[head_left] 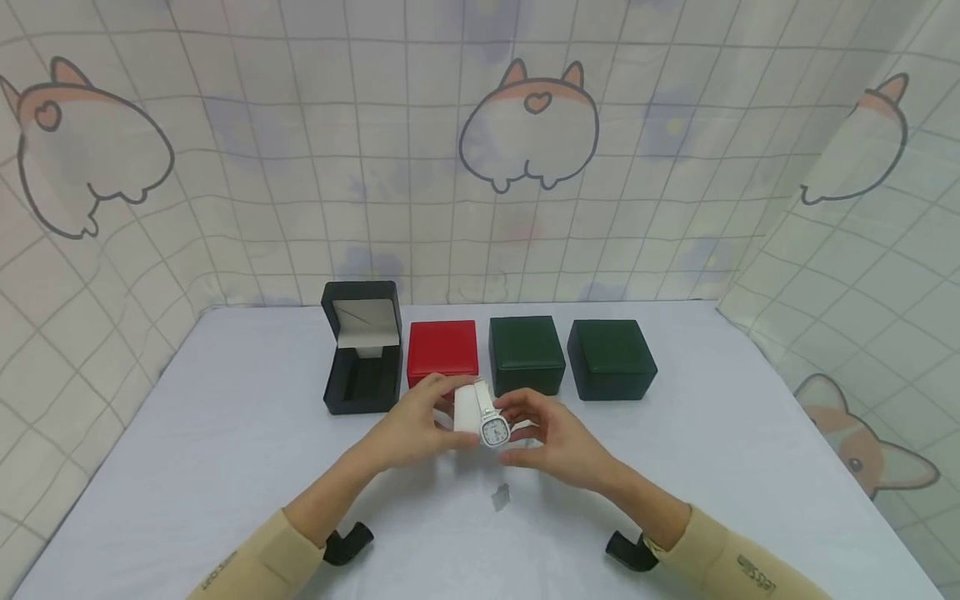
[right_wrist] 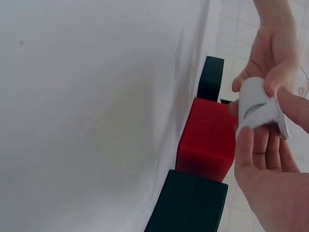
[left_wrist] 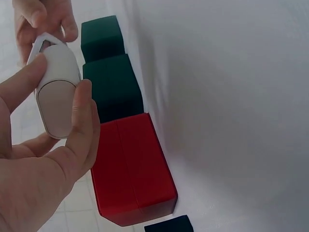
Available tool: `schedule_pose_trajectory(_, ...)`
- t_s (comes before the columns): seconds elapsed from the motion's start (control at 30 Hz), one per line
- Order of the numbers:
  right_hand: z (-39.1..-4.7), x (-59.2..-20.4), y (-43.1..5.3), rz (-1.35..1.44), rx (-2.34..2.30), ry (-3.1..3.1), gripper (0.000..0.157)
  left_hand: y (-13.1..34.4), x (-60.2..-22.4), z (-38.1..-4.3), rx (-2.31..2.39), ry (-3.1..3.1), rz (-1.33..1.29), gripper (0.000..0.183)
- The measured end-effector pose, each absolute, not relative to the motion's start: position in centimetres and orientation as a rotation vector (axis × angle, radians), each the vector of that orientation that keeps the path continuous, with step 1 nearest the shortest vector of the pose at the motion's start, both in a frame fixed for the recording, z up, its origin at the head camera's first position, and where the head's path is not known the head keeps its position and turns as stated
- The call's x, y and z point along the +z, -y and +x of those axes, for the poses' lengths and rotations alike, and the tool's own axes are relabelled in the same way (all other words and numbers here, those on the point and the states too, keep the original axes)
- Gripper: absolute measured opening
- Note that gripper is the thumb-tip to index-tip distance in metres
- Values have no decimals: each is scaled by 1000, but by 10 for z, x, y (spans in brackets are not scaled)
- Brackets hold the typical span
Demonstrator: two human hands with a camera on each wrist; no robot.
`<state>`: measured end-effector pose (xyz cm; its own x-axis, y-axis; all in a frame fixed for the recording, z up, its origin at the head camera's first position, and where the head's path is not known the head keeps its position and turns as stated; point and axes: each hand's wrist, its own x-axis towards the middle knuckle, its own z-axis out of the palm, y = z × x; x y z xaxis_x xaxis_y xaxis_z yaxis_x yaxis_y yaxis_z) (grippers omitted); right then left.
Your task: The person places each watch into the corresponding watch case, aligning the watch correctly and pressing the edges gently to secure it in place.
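Note:
Above the table, my left hand (head_left: 415, 427) grips a white watch cushion (head_left: 466, 413), thumb and fingers on its two sides. A white wristwatch (head_left: 495, 430) with a square-shaped face and white strap is at the cushion's right side. My right hand (head_left: 561, 446) curls its fingers and thumb round the watch. In the right wrist view, the strap (right_wrist: 263, 114) stands off the cushion (right_wrist: 252, 93) as a loop. The cushion's flat oval end (left_wrist: 57, 108) faces the left wrist camera.
Behind the hands stand an open black watch box (head_left: 363, 379), a closed red box (head_left: 442, 346) and two closed dark green boxes (head_left: 527, 350). A small grey patch (head_left: 500, 497) lies on the white tabletop (head_left: 225, 433). A patterned cloth (head_left: 405, 167) hangs around the table.

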<state>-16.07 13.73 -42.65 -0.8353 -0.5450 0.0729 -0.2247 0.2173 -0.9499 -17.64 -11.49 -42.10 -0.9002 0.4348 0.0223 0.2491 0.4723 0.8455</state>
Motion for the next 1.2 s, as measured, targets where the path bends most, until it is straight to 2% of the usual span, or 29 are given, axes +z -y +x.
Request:
schedule_pose_trajectory(0.5,-156,-428,-126,-840,-1622,-2542,57,111,-417,-175,1614,-2339,417,73)
schedule_pose_trajectory(1.2,-161,-431,-122,-891,-1651,-2726,52,114,-417,-179,1797,-2171,373,70)
